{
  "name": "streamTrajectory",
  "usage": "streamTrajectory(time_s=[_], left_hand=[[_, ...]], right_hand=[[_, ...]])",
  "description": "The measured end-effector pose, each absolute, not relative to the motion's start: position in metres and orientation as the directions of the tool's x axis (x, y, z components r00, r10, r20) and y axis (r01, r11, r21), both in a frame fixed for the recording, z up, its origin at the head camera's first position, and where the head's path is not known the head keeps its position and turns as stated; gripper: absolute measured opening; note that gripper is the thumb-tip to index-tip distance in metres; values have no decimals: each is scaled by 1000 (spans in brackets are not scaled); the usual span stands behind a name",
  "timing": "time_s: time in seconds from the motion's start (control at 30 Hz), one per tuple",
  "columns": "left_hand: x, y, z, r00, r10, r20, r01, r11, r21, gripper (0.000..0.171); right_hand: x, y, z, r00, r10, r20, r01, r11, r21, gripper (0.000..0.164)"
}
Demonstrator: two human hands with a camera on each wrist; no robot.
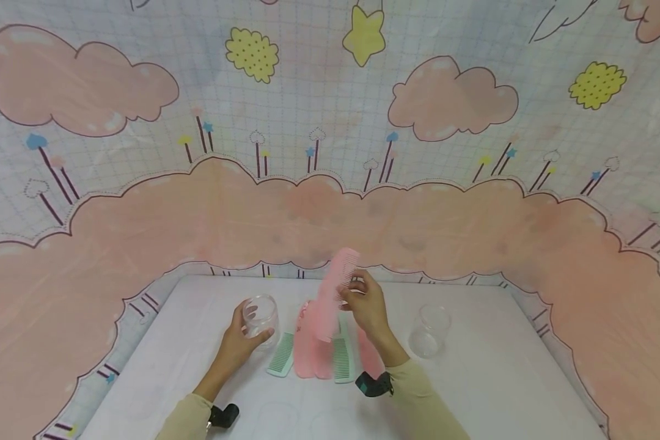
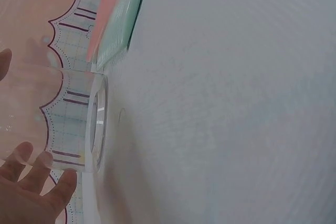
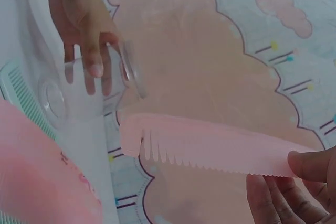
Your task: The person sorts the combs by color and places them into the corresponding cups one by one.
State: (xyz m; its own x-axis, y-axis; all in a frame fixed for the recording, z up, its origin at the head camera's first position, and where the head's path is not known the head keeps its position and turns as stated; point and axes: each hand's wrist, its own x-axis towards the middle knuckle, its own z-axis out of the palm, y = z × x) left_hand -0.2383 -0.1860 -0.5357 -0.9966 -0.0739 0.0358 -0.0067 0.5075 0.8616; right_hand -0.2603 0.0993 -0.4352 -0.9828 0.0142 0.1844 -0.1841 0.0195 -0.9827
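Observation:
A pale pink comb [image 1: 330, 299] is held up above the table, tilted, by my right hand [image 1: 367, 304]. In the right wrist view the thumb and fingers pinch the comb [image 3: 199, 142] near one end of its toothed edge. My left hand [image 1: 239, 337] grips a clear cup [image 1: 264, 321] at the left, thumb on one side and fingers on the other. The left wrist view shows the cup [image 2: 73, 114] with its base close to the tabletop. Below the raised comb lie pink combs [image 1: 304, 351], a green comb [image 1: 282, 357] and another green comb [image 1: 343, 360].
A second clear cup [image 1: 429, 333] stands on the white table [image 1: 489, 379], right of the right hand. Another pink piece [image 1: 368, 354] lies partly hidden behind the right wrist. A patterned cloth [image 1: 330, 226] hangs behind the table.

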Motion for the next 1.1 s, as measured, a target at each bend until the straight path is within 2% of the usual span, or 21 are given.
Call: streamTrajectory(time_s=[0.33, 0.67, 1.1], left_hand=[[-238, -186, -534, -996, -55, 72, 34, 509, 860, 94], [-237, -187, -536, -994, -45, 95, 60, 497, 865, 94], [-239, -187, -536, -995, -41, 90, 58, 487, 871, 94]], right_hand=[[-258, 77, -427, -970, -40, 238, -237, -27, -971, 33], [-259, 56, -426, -969, -27, 246, -243, -81, -967, 35], [-241, 37, -393, -945, -88, 315, -310, -59, -949, 33]])
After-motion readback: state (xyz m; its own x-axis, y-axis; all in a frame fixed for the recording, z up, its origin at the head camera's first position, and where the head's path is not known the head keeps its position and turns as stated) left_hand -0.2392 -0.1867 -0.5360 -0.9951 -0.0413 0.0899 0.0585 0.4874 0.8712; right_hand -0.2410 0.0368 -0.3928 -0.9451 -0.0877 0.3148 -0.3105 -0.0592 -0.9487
